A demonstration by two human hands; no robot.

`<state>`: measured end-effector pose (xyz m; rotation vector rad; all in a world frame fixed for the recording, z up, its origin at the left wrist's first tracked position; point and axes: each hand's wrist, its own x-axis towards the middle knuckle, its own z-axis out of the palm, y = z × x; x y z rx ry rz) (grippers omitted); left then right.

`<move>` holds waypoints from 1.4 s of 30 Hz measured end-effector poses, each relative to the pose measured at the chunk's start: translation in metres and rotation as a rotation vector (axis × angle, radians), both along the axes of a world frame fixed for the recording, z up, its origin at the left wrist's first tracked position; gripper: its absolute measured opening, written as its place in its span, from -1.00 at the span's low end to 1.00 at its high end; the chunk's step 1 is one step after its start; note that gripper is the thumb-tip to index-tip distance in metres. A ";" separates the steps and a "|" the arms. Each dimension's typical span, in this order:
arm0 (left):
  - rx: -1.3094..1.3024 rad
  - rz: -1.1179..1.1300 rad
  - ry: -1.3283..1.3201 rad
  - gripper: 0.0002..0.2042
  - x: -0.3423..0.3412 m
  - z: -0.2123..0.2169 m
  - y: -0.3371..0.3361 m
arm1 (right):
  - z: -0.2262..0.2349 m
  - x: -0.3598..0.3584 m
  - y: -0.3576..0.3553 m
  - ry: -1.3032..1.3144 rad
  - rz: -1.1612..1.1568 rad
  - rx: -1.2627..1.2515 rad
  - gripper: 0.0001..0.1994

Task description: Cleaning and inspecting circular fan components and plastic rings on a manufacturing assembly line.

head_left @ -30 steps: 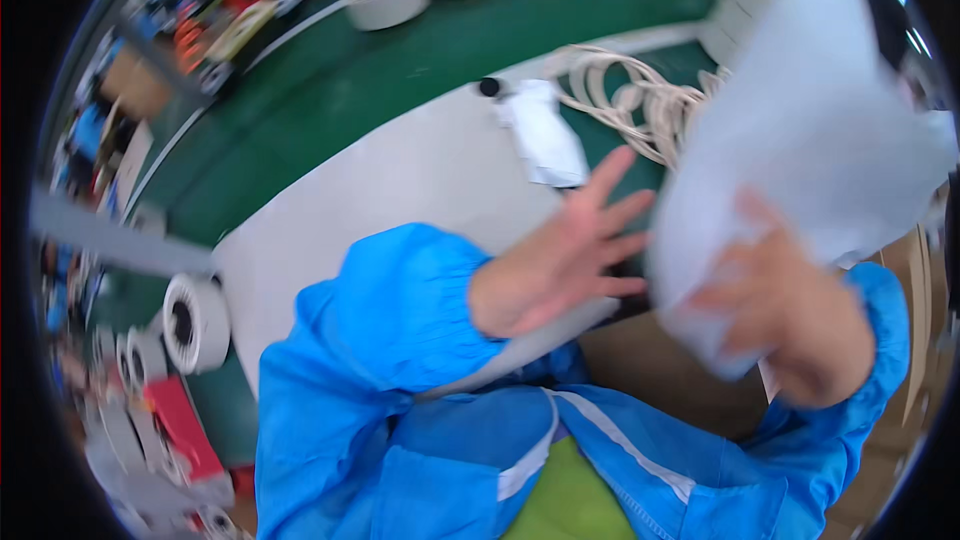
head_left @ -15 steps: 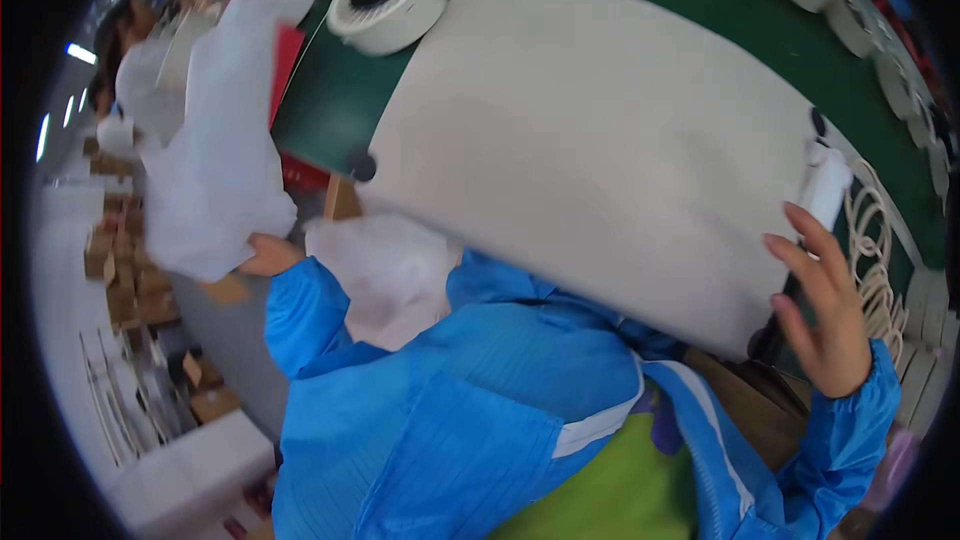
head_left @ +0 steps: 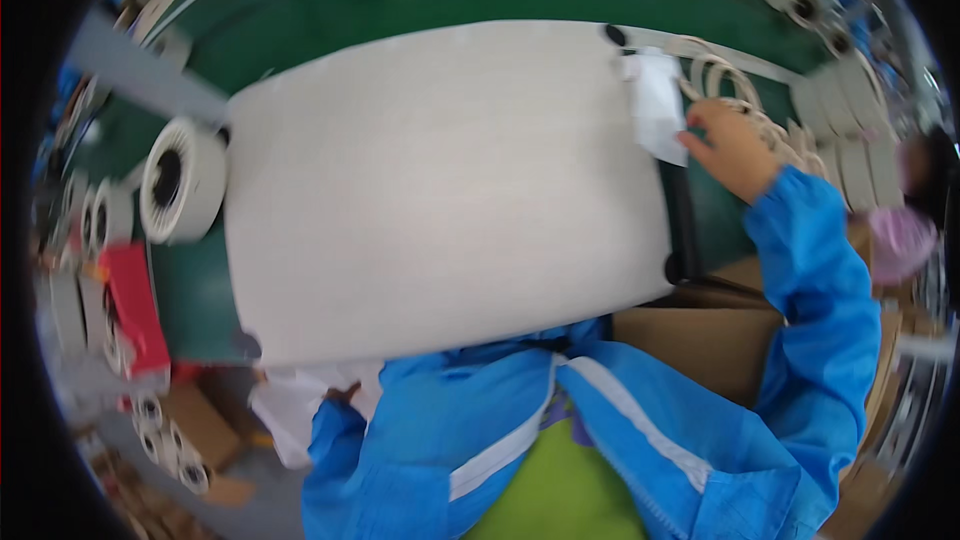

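Note:
A broad pale board or panel [head_left: 450, 190] with dark round pieces at its corners lies before me on the green tabletop. At its right, my right hand [head_left: 738, 148] reaches the edge of a flat white packet or sheet [head_left: 657, 105]. Its fingers are curved, with thumb and forefinger apart; whether they touch the packet I cannot tell. Under the packet runs a black bar [head_left: 680, 225]. Below the board's near left corner, my left hand [head_left: 342, 394] is closed on thin white plastic sheeting [head_left: 290, 412], its fingers partly hidden and blurred.
Coiled cream cords [head_left: 745, 90] lie beyond my right hand. A round white fan-like unit [head_left: 183, 182] stands at the board's left edge, near a grey post [head_left: 150, 70]. An open cardboard box [head_left: 700, 345] sits close on my right. White round units [head_left: 850, 120] are stacked at far right.
My view has swung right. My left hand, with the white plastic, has come down and in toward my body. My right hand has moved away from me to the white packet.

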<state>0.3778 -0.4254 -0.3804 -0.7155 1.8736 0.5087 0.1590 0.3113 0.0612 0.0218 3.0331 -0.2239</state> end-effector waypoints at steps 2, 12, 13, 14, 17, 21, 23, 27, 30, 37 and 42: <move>-0.607 -0.873 0.096 -0.08 -0.077 0.060 0.087 | -0.016 0.013 0.023 -0.113 -0.172 0.115 -0.68; 0.766 -0.976 0.302 -0.71 -0.190 0.425 0.284 | -0.046 0.009 0.013 -0.195 -0.693 -0.653 -0.77; 0.766 -0.991 0.310 -0.71 -0.207 0.451 0.296 | -0.041 0.010 0.016 -0.180 -0.700 -0.655 -0.77; 0.729 -0.934 0.295 -0.71 -0.215 0.475 0.305 | -0.035 0.011 0.017 -0.145 -0.682 -0.739 -0.79; 0.664 -0.845 0.532 -0.72 -0.235 0.513 0.316 | -0.003 0.001 0.006 -0.068 -0.603 -0.917 -0.83; 1.035 -0.628 0.978 -0.55 -0.300 0.515 0.344 | 0.078 -0.018 -0.027 -0.105 -0.241 -1.432 -0.84; 1.155 -0.349 1.168 -0.52 -0.346 0.522 0.376 | 0.098 -0.039 -0.043 -0.181 -0.121 -1.613 -0.79; 1.670 0.243 1.261 -0.51 -0.396 0.555 0.423 | 0.125 -0.070 -0.092 -0.427 0.183 -1.822 -0.67; 2.010 0.196 1.181 -0.51 -0.395 0.571 0.419 | 0.115 -0.083 -0.121 -0.512 0.334 -1.773 -0.62; 1.826 -0.003 1.361 -0.54 -0.372 0.541 0.430 | 0.038 -0.104 -0.128 -0.711 0.435 -2.140 -0.67; 1.844 0.222 0.940 -0.54 -0.363 0.526 0.457 | -0.003 -0.110 -0.146 -1.055 0.784 -2.464 -0.58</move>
